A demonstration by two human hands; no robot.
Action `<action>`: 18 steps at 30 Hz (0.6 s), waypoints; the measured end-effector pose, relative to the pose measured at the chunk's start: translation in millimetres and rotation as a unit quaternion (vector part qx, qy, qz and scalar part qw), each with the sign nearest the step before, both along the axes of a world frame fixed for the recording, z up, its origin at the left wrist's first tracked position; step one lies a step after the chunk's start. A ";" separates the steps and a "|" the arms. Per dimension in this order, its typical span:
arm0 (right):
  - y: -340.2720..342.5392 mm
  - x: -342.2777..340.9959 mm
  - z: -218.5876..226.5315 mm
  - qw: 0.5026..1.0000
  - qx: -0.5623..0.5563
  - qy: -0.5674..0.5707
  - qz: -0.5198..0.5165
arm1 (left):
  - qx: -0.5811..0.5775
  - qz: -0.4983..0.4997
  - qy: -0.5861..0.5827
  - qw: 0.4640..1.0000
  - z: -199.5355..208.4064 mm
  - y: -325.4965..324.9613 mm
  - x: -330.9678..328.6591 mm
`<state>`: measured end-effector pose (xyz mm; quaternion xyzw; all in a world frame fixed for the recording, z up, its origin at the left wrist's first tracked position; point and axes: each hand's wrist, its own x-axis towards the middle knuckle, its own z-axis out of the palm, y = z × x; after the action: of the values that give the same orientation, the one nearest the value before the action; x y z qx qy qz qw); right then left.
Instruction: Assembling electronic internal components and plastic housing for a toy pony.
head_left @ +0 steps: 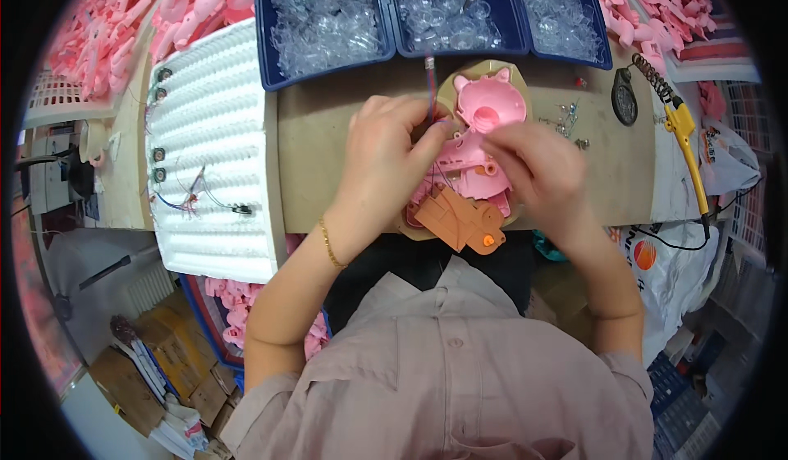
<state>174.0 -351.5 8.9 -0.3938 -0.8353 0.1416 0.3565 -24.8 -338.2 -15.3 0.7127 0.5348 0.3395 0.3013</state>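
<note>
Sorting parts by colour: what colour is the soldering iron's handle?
Yellow; the soldering iron shows best in the head view.

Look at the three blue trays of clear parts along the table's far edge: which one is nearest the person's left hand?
The left tray. It sits straight beyond the left hand; the middle tray and right tray lie further right.

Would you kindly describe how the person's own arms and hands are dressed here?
Both hands are bare, with no gloves. The left hand has a thin gold chain bracelet at its wrist. The right hand shows no jewellery. Short sleeves of a pale beige buttoned shirt leave the forearms uncovered.
</note>
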 end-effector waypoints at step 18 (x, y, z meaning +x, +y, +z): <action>-8.2 -16.2 2.2 0.987 -0.093 -0.130 0.000 | 0.049 0.035 -0.076 0.995 -9.5 -14.8 -8.5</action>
<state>157.8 -359.6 11.1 -0.4402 -0.8579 0.1659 0.2066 -33.3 -352.9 -24.8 0.6795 0.5178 0.4285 0.2940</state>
